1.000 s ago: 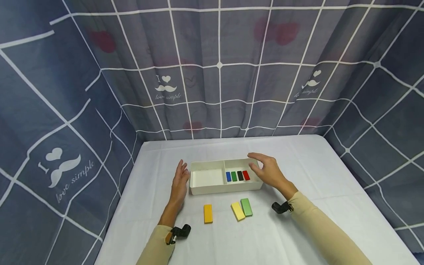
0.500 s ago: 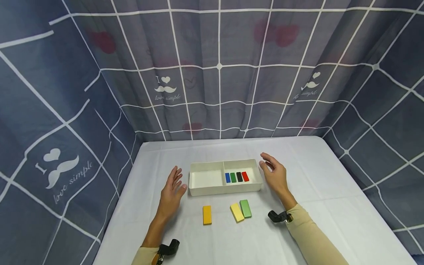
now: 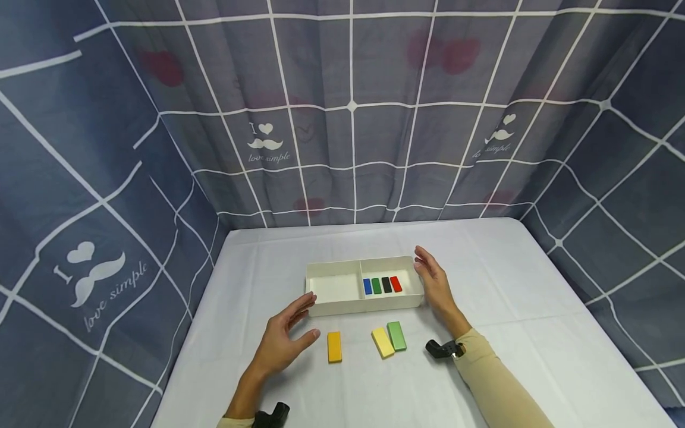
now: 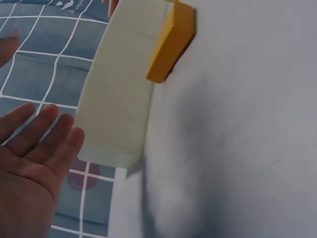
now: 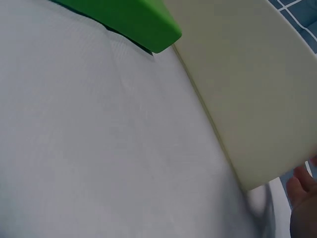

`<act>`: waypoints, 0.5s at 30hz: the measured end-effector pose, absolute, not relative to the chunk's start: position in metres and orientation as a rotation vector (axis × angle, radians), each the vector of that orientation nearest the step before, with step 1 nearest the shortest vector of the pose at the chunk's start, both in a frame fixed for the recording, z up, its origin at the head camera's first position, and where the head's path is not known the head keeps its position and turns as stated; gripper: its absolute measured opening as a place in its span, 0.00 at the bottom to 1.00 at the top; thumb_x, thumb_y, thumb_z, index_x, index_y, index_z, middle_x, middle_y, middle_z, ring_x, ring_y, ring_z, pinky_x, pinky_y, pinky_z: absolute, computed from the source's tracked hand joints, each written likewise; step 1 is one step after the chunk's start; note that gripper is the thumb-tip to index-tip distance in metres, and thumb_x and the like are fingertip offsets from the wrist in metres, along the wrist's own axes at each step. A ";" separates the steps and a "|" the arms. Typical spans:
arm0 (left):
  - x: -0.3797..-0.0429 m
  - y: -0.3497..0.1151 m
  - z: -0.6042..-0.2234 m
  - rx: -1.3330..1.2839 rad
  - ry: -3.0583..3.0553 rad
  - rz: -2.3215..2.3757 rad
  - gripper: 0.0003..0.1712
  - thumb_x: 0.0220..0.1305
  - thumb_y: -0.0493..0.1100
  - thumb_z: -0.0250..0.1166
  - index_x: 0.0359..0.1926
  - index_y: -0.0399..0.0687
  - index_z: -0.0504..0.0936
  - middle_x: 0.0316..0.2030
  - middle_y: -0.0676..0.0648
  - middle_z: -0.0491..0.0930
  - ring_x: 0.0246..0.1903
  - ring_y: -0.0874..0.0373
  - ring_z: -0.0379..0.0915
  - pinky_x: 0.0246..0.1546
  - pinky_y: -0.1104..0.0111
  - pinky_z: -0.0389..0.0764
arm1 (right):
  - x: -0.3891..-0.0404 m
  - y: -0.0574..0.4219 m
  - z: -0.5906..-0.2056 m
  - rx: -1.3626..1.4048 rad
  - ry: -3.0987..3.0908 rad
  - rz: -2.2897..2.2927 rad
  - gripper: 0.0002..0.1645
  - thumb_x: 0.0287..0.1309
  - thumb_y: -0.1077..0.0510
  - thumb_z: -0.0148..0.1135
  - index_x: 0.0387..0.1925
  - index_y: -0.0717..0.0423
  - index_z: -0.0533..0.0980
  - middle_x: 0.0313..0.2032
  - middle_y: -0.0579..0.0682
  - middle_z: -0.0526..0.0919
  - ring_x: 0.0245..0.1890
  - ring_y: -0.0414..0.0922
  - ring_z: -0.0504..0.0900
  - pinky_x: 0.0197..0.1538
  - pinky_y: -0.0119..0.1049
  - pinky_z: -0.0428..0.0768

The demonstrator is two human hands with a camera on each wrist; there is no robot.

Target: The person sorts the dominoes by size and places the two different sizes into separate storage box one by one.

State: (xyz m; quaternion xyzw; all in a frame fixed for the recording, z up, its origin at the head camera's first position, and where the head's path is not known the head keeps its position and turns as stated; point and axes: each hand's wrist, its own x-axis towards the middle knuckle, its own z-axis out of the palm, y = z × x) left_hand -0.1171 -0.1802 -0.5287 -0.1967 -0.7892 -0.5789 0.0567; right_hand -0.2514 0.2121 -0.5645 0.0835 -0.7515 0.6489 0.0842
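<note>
While the left hand (image 3: 282, 343), grip slack, hangs by a white tray (image 3: 364, 307), an orange block (image 3: 334, 347) lies in front; a divider (image 3: 361, 278) pens in four small pieces (image 3: 377, 286), beyond a yellow block (image 3: 382, 343) and a green block (image 3: 396, 336); the right hand (image 3: 437, 289), grip also loose, flanks the tray, perhaps to steady it.

Green block (image 5: 143, 22) at top, pale box (image 5: 252, 94) just beside it, right hand (image 5: 304, 210) near the box's lower corner, white cloth (image 5: 109, 144)
</note>
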 end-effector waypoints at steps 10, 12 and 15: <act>-0.111 -0.173 -0.541 -0.650 -2.280 -1.808 0.38 0.65 0.28 0.76 0.75 0.38 0.76 0.69 0.34 0.81 0.69 0.39 0.80 0.72 0.69 0.78 | -0.255 0.210 -0.573 0.265 -2.307 2.088 0.32 0.87 0.61 0.43 0.86 0.55 0.61 0.85 0.59 0.62 0.88 0.54 0.52 0.89 0.48 0.50; -0.110 -0.171 -0.541 -0.649 -2.322 -1.837 0.39 0.64 0.29 0.77 0.76 0.35 0.76 0.69 0.32 0.81 0.69 0.39 0.79 0.73 0.70 0.77 | -0.255 0.210 -0.573 0.253 -2.310 2.093 0.32 0.86 0.62 0.43 0.85 0.54 0.62 0.85 0.57 0.61 0.88 0.53 0.52 0.89 0.55 0.48; -0.108 -0.168 -0.540 -0.610 -2.433 -1.879 0.41 0.63 0.32 0.79 0.76 0.34 0.75 0.71 0.33 0.79 0.71 0.40 0.78 0.74 0.72 0.75 | -0.255 0.210 -0.573 0.250 -2.311 2.108 0.33 0.85 0.64 0.43 0.85 0.56 0.63 0.86 0.58 0.58 0.88 0.55 0.50 0.89 0.57 0.47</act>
